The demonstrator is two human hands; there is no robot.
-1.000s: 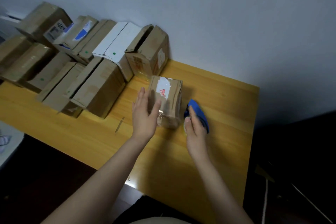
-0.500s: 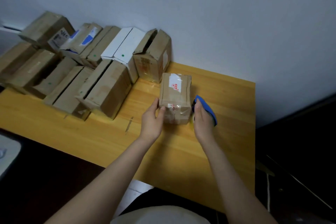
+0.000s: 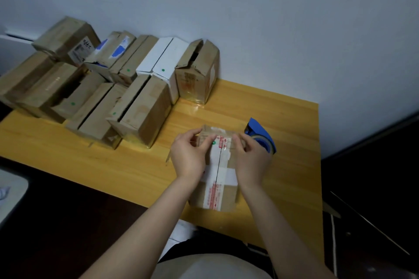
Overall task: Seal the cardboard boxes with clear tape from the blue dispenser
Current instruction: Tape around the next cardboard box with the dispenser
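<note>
Gripping box (image 3: 218,190): left hand (image 3: 189,157), right hand (image 3: 252,161).

Bare left forearm (image 3: 145,217) and right forearm (image 3: 278,222), uncovered from wrist to frame edge. Bare left grip (image 3: 189,156) and right grip (image 3: 251,161). Pale beige-grey garment (image 3: 215,267) at bottom edge, plain, smooth; dark fabric (image 3: 204,246) just above it, too dim for detail.

cardboard box (image 3: 214,190) at the front of the table (image 3: 288,176), tape dispenser (image 3: 260,136) just behind-right
more boxes (image 3: 136,106) crowd the left rear against the wall (image 3: 249,29); left hand (image 3: 189,156) and right hand (image 3: 251,161) sit on the cardboard box.
</note>
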